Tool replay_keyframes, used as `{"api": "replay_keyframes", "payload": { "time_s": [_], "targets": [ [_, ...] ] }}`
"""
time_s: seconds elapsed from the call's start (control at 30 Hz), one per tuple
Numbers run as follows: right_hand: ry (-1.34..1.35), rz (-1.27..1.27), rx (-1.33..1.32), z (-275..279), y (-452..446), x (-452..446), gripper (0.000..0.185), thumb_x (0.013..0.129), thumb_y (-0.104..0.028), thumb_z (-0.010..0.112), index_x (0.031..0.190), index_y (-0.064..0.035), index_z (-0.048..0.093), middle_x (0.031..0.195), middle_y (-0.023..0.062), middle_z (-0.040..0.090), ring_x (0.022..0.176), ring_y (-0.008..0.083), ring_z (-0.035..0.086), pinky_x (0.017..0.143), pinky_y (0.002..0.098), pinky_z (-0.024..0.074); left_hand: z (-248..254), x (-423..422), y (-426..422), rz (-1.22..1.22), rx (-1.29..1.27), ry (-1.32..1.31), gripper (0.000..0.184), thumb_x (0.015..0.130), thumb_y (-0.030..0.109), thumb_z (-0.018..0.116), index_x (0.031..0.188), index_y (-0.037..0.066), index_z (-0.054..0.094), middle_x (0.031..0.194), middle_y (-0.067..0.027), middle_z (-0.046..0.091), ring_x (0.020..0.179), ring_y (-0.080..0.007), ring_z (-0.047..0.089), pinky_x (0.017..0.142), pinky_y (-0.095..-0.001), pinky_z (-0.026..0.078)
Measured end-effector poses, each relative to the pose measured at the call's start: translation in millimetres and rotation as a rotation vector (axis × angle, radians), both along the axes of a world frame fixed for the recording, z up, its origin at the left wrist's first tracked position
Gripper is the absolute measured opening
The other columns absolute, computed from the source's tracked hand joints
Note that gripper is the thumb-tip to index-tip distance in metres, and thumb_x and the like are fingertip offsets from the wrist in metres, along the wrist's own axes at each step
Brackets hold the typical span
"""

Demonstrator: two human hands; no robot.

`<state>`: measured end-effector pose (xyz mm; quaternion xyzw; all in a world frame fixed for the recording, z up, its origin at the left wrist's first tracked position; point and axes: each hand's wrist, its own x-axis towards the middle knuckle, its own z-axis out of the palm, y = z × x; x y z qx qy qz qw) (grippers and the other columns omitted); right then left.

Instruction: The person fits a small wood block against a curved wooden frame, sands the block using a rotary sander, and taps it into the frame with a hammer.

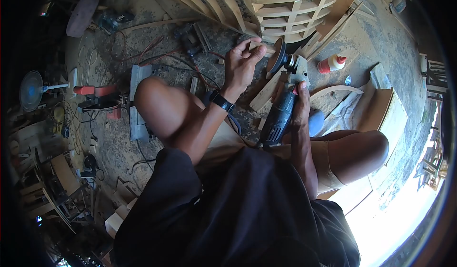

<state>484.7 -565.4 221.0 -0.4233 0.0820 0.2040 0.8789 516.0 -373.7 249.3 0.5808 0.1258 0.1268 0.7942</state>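
My left hand [242, 64], with a dark watch on its wrist, pinches a small wooden block [261, 48] between thumb and fingers. The block's right end meets, or nearly meets, the disc [276, 56] of an angle grinder [281, 110]; I cannot tell if they touch. My right hand [301, 102] is wrapped around the grinder's blue body near its silver head. The grinder slants between my knees, disc end up and away from me. Part of the right hand's grip is hidden behind the tool.
Curved wooden ribs and a slatted wooden frame [293, 14] stand just beyond the disc. A glue bottle [332, 63] with a red cap lies at right. Cables [197, 71] and wood offcuts [266, 93] litter the floor. A red cut-off saw [99, 95] and a fan [32, 91] are at left.
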Motion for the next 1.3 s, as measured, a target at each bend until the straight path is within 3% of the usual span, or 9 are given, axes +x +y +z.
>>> {"api": "replay_keyframes", "payload": {
  "time_s": [0.17,0.23,0.43,0.73,1.17,1.23,1.3],
  "targets": [
    [-0.009,0.018,0.011,-4,-1,-1,0.055,0.102,-0.052,0.057,0.121,-0.0002,0.055,0.085,0.014,0.067,0.068,0.0236,0.07,0.061,0.0352,0.061,-9,0,0,-0.04,0.026,0.019,0.032,0.096,0.015,0.076,0.122,-0.003,0.066,0.087,0.0021,0.069,0.079,-0.0019,0.058,0.071,-0.019,0.046],
    [0.0,0.011,0.015,-4,0,0,0.055,0.103,-0.052,0.057,0.122,0.0,0.055,0.085,0.0141,0.067,0.068,0.0236,0.07,0.061,0.0352,0.0611,-6,0,-3,-0.003,0.065,0.017,0.032,0.096,0.015,0.076,0.121,-0.003,0.067,0.082,0.0041,0.068,0.071,0.0,0.053,0.062,-0.0186,0.043],
    [-0.023,0.019,0.023,-7,-3,0,0.056,0.103,-0.051,0.056,0.123,0.0009,0.055,0.086,0.0144,0.068,0.067,0.0237,0.071,0.061,0.0356,0.0615,-7,0,-3,-0.007,0.1,0.017,0.03,0.096,0.016,0.076,0.118,-0.002,0.068,0.074,0.0073,0.063,0.06,0.0023,0.04,0.051,-0.0194,0.031],
    [-0.041,0.024,0.0,-6,-2,0,0.055,0.104,-0.052,0.055,0.121,0.0009,0.055,0.085,0.0144,0.067,0.067,0.0233,0.07,0.06,0.0346,0.0612,-11,-2,-1,-0.023,0.137,0.023,0.025,0.096,0.016,0.075,0.115,0.0,0.07,0.066,0.0107,0.051,0.059,0.0017,0.034,0.051,-0.0201,0.027],
    [-0.032,0.035,0.003,-9,-5,-1,0.055,0.103,-0.051,0.055,0.121,0.0012,0.055,0.085,0.0141,0.067,0.067,0.0232,0.07,0.059,0.0348,0.0611,-12,-5,1,-0.049,0.15,0.034,0.025,0.096,0.015,0.075,0.114,-0.001,0.07,0.069,0.0096,0.057,0.06,0.0018,0.036,0.053,-0.0188,0.03],
    [-0.036,0.025,0.013,-7,-4,0,0.056,0.103,-0.052,0.056,0.122,0.0012,0.054,0.086,0.0141,0.067,0.067,0.0233,0.071,0.06,0.0351,0.0611,-2,-6,0,-0.072,0.12,0.067,0.028,0.097,0.014,0.075,0.119,0.0,0.068,0.077,0.0075,0.062,0.065,0.0016,0.042,0.057,-0.0176,0.033],
    [-0.061,-0.035,-0.14,-3,-1,0,0.073,0.1,-0.064,0.05,0.121,0.005,0.06,0.084,0.0157,0.069,0.065,0.0238,0.07,0.061,0.034,0.0595,3,-3,1,-0.096,0.092,0.01,0.031,0.097,0.016,0.075,0.123,0.001,0.066,0.086,0.004,0.065,0.072,-0.0001,0.049,0.062,-0.0179,0.039]
  ]
}}
